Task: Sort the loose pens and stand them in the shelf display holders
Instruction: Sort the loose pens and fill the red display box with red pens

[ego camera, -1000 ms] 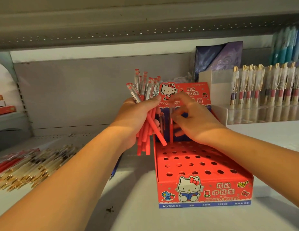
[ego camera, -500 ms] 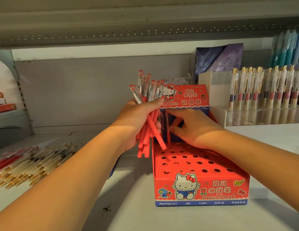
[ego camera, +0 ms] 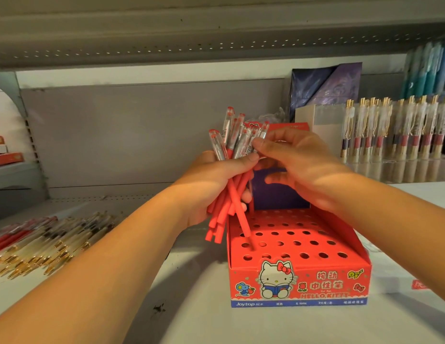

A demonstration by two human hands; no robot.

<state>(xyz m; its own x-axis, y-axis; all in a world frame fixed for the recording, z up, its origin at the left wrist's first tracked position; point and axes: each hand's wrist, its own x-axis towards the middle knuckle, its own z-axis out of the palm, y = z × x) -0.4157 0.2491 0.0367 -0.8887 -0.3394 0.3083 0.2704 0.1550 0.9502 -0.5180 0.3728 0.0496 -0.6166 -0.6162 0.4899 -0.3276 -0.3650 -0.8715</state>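
Grey shelf carries everything.

Red cartoon-cat display box sits below and in front of both grips. Its stepped top is punched with rows of round holes.

Loose pens, clear with gold tips, lie heaped on the shelf well left of the left grip.

Gold-capped pens stand upright in a clear holder, right of the right grip.

Red pens: matte red barrels, clear caps with red ends.
- Left grip is fisted round the bundle mid-barrel. Caps fan above it; barrel ends hang below, over the box's left rear corner.
- Right grip pinches a clear cap at the bundle's top, just beside the left thumb.

Half a second back the right grip was low at the box's rear holes; now it is up at the caps. The left grip's hold is unchanged.
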